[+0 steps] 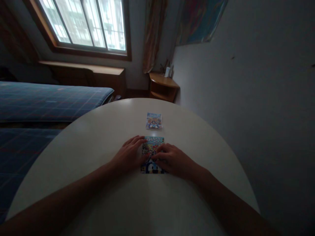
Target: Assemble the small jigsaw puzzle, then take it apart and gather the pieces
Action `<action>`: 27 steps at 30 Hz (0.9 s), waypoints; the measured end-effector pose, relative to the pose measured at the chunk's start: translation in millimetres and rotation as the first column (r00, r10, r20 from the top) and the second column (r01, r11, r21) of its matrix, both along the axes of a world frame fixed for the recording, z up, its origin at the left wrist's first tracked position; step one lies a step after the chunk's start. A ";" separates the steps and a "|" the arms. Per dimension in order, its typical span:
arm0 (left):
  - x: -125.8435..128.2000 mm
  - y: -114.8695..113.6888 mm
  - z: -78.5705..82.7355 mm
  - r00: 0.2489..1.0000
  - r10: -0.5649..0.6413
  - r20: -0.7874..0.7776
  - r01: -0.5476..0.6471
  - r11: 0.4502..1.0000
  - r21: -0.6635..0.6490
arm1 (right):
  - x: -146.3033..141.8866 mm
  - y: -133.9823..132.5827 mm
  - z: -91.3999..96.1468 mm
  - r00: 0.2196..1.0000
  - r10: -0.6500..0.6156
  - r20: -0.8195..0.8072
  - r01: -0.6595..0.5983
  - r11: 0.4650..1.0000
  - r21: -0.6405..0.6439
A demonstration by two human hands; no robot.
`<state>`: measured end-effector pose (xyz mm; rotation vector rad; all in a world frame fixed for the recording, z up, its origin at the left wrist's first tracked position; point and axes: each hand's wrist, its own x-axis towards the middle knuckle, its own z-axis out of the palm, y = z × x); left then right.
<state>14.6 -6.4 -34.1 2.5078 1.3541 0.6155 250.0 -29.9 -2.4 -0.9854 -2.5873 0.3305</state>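
Note:
A colourful cartoon picture (pixel 153 167), with pale lettering along its top and a blue dog's face at the bottom, lies flat on the round white table (pixel 115 121). It looks like a jigsaw puzzle, but seams are too small to make out. My left hand (pixel 131 153) rests along its left edge, fingers extended and thumb lying on the picture. From the right, my right hand (pixel 172 159) reaches over the middle with thumb and fingertips pinched together; whatever is between them is hidden. Beyond both hands lies a smaller matching picture sheet (pixel 154 120), untouched.
A bed with a blue checked mattress (pixel 49 101) stands left of the table. Behind are a wooden desk (pixel 108 69) under the window and a small corner cabinet (pixel 163 80) with items on it. A white wall (pixel 246 108) rises on the right.

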 end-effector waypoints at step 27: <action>5.5 -0.2 -2.0 0.991 0.060 -0.123 -0.060 0.998 -0.002 | -4.5 -0.5 -11.2 0.937 -0.275 0.218 0.297 0.952 -0.077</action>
